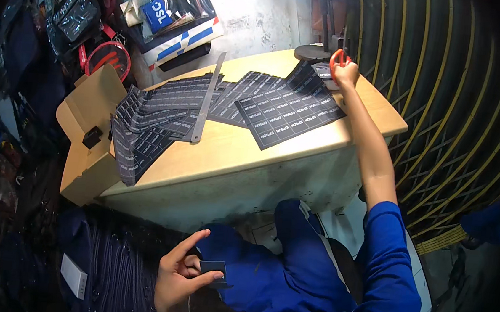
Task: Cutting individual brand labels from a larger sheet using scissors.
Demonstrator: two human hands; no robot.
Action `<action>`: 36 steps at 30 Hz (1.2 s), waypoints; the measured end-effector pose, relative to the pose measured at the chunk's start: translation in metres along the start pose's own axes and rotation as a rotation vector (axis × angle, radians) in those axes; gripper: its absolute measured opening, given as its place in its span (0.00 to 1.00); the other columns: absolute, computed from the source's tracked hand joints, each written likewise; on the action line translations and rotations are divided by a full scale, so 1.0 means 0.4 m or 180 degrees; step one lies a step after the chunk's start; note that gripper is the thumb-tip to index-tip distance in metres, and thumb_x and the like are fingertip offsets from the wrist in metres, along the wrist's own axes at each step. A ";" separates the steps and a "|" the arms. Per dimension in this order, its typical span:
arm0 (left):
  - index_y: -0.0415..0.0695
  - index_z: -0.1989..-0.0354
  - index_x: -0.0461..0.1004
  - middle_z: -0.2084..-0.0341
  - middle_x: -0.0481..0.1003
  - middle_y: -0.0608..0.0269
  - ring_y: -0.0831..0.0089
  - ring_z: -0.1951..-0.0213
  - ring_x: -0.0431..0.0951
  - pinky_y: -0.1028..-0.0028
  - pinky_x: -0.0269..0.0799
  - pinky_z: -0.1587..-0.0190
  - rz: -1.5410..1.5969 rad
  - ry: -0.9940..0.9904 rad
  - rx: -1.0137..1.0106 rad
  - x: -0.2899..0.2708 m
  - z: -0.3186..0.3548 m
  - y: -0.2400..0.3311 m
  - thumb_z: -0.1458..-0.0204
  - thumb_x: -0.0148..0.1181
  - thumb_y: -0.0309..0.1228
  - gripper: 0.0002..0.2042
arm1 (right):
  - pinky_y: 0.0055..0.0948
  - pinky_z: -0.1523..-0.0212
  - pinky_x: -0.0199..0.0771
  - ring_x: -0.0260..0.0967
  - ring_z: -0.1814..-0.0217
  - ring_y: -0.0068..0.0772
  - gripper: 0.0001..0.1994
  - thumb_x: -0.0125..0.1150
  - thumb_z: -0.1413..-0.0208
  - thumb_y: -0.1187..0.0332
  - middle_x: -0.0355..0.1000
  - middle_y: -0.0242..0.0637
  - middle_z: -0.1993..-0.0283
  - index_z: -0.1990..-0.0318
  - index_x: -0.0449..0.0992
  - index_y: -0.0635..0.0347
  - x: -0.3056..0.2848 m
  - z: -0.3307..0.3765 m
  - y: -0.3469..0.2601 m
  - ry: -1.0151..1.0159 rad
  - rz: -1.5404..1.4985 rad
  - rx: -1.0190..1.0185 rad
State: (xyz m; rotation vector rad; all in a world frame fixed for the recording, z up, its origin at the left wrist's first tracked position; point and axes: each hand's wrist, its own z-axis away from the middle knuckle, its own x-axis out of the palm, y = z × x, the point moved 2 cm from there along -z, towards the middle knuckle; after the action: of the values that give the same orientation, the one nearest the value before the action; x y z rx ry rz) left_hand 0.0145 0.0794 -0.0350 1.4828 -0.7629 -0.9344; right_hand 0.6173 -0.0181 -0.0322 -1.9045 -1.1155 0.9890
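Observation:
Above my lap, my left hand [175, 277] pinches a small dark rectangular piece [213, 266] between thumb and fingers, its index finger stretched away. My right arm reaches to the table's far right corner. There my right hand [347, 75] is closed round the red handles of a pair of scissors [335, 59]; the blades are hard to make out. Just left of that hand lies a black sheet printed with a grid of white lettering [289, 121], its far edge curled up. More such sheets [175, 96] overlap at the left, with a metal ruler [209, 96] across them.
An open cardboard box [85, 171] stands at the table's left end, small black pieces [92, 137] inside. A stand with a round base [312, 53] is at the back right. Beyond the table [232, 151] are a striped bag [188, 45] and, rightward, a folding metal gate [445, 102].

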 end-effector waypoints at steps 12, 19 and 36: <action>0.39 0.53 0.61 0.57 0.66 0.55 0.81 0.71 0.72 0.85 0.75 0.67 0.0252 0.1230 0.0850 0.028 0.028 0.040 0.69 0.69 0.12 0.31 | 0.10 0.90 0.41 0.48 0.90 0.05 0.09 0.54 0.42 0.66 0.58 0.18 0.85 0.66 0.71 0.64 -0.215 0.544 -0.153 -0.1327 -0.2289 -0.0533; 0.40 0.57 0.59 0.59 0.63 0.54 0.80 0.69 0.73 0.82 0.77 0.67 0.0378 0.1507 0.1492 0.016 0.059 0.059 0.68 0.67 0.10 0.29 | 0.18 0.63 0.66 0.66 0.66 0.16 0.12 0.66 0.53 0.68 0.71 0.30 0.69 0.65 0.72 0.63 -0.387 0.871 -0.332 -0.3914 -0.3152 0.0083; 0.40 0.49 0.59 0.58 0.69 0.55 0.72 0.58 0.73 0.77 0.70 0.55 -0.0220 0.1363 0.1849 0.050 0.134 0.092 0.61 0.65 0.15 0.29 | 0.15 0.65 0.66 0.65 0.65 0.13 0.11 0.65 0.54 0.77 0.68 0.30 0.67 0.64 0.69 0.65 -0.484 1.080 -0.447 -0.4051 -0.3972 0.0423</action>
State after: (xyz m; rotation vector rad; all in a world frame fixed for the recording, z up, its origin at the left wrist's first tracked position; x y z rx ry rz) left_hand -0.0216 0.0323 -0.0019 2.1387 -0.6935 -0.4209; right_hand 0.1119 -0.0436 -0.0276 0.0163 -2.3216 1.3211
